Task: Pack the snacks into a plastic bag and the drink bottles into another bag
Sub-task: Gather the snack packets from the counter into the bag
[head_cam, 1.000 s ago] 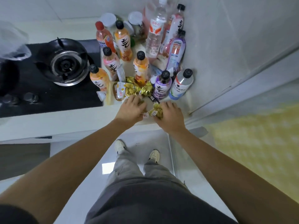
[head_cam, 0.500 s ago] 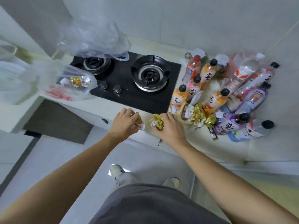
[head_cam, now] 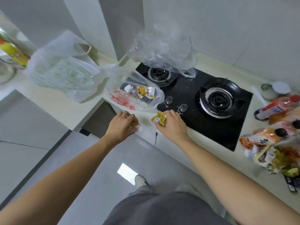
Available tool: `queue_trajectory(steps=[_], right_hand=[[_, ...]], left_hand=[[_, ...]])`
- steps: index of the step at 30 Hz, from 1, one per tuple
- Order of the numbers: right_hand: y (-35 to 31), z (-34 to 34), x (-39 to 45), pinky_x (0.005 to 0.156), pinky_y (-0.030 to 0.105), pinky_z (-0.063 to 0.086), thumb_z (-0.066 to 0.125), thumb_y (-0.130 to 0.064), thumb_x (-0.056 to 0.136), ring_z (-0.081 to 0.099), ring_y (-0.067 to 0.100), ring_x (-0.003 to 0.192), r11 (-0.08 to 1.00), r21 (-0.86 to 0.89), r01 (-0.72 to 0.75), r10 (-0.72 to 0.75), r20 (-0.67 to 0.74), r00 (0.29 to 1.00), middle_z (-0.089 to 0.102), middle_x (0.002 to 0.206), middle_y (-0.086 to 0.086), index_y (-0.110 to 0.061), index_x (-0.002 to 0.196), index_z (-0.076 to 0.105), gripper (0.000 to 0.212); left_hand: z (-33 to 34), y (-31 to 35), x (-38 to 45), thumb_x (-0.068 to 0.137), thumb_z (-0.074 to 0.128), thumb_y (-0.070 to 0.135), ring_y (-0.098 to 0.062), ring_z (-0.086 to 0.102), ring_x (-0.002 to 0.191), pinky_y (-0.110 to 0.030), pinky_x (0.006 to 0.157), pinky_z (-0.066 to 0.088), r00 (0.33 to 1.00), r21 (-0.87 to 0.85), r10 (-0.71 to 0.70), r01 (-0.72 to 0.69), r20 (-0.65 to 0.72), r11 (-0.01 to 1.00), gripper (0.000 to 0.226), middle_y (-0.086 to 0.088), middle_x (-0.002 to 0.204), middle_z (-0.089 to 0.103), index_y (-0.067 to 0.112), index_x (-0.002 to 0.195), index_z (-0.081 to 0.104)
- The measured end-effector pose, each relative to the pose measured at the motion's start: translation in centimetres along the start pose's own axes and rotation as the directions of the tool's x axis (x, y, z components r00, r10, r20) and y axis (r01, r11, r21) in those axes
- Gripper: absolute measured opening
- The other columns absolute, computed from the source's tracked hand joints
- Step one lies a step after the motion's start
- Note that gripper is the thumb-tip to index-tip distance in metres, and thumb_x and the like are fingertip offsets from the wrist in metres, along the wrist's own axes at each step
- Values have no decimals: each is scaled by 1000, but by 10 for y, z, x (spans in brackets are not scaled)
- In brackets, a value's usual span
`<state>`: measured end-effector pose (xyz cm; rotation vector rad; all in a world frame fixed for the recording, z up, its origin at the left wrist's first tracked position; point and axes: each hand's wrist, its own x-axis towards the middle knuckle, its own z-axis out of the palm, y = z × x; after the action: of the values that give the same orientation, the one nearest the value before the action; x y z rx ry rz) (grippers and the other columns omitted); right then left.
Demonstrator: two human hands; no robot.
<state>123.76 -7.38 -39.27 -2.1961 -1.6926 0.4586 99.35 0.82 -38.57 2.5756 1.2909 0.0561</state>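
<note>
My left hand [head_cam: 121, 125] grips a small snack packet [head_cam: 138, 127], mostly hidden under the fingers. My right hand [head_cam: 172, 125] grips a yellow snack packet [head_cam: 159, 119]. Both hands hover at the counter's front edge, just in front of a clear plastic bag with red print [head_cam: 129, 101] that lies open with a yellow snack packet [head_cam: 145, 92] inside. A second clear bag [head_cam: 164, 51] sits crumpled over the left burner. Drink bottles [head_cam: 276, 108] and more snack packets [head_cam: 285, 161] are blurred at the far right.
A black two-burner gas hob [head_cam: 215, 120] fills the counter between bag and bottles. A white printed plastic bag [head_cam: 63, 70] stands to the left. A white-lidded jar [head_cam: 280, 87] sits behind the bottles. The counter [head_cam: 53, 101] turns a corner at left; floor and my shoes lie below.
Both hands have carried their snack packets leftwards from the pile by the bottles, along the counter edge, up to the red-printed bag. The view has swung left.
</note>
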Motion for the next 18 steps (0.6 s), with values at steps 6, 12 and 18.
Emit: queue_trajectory(steps=[6, 12, 18], right_hand=[[-45, 16, 82, 88, 42, 52, 66, -66, 86, 55, 26, 121, 999, -20, 29, -28, 53, 998, 59, 123, 2, -17, 120, 58, 60], [-63, 45, 162, 99, 42, 44, 61, -68, 86, 55, 28, 124, 998, -37, 51, -49, 56, 997, 62, 126, 5, -14, 122, 60, 65], [-61, 68, 211, 103, 41, 44, 64, -62, 87, 53, 28, 126, 995, -97, 16, -1, 145, 989, 59, 126, 6, -15, 123, 57, 59]], left_hand=[[-13, -59, 61, 83, 65, 56, -28, 46, 105, -45, 84, 48, 999, -26, -40, 41, 12, 999, 43, -4, 112, 57, 24, 111, 61], [-14, -93, 134, 83, 68, 48, -31, 46, 107, -42, 83, 45, 998, -32, -32, 34, 56, 999, 44, -9, 114, 58, 18, 114, 61], [-5, -119, 194, 85, 70, 43, -30, 44, 111, -41, 82, 45, 991, -2, -34, 34, 128, 999, 44, -8, 122, 56, 20, 122, 60]])
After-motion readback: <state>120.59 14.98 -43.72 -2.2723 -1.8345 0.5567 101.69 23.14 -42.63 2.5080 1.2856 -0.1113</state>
